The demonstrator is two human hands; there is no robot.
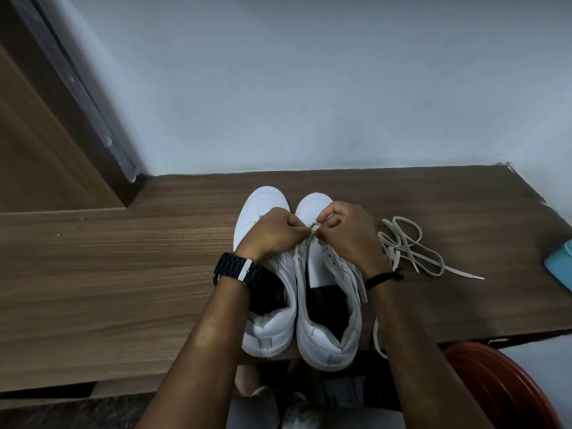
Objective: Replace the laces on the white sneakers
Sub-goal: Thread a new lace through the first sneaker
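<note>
Two white sneakers stand side by side on the wooden table (123, 258), toes away from me: the left sneaker (263, 305) and the right sneaker (328, 320). My left hand (272, 233) and my right hand (346, 233) meet over the front eyelets of the right sneaker. Both pinch a pale lace (314, 227) there between fingertips. A strand of that lace (376, 332) hangs down the shoe's right side past the table edge. A loose pale lace (411, 246) lies tangled on the table just right of my right hand.
A light blue object (560, 264) lies at the table's right edge. A red round stool or tub (495, 385) sits below the table at lower right. A white wall rises behind the table, and a wooden door panel (37, 144) stands at left.
</note>
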